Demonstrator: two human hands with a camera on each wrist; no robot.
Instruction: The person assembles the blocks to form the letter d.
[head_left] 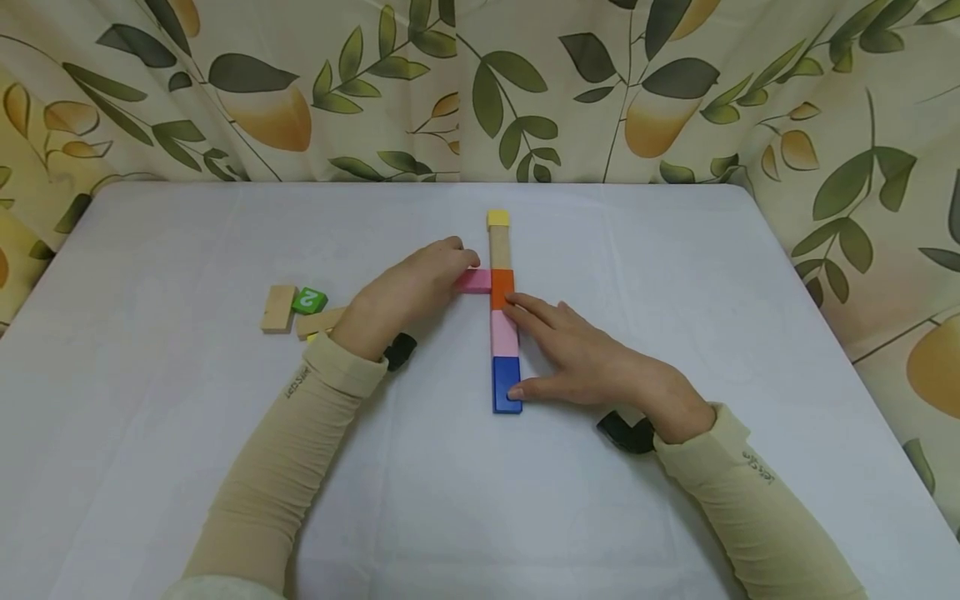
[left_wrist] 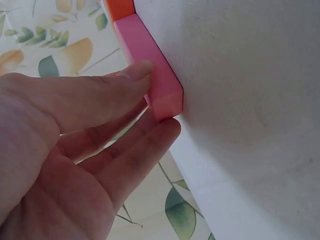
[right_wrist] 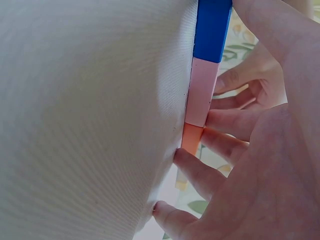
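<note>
The desk [head_left: 570,508] is white, and behind it hangs a pale curtain [head_left: 577,142], printed with green leaves [head_left: 488,98] and orange shapes [head_left: 660,125], perhaps fruits.

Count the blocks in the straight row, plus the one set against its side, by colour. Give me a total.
Yellow block: 1
Plain wood block: 1
Orange block: 1
Pink: 2 (pale pink block in the row, deep pink block at its side)
Blue block: 1
Total: 6
</note>
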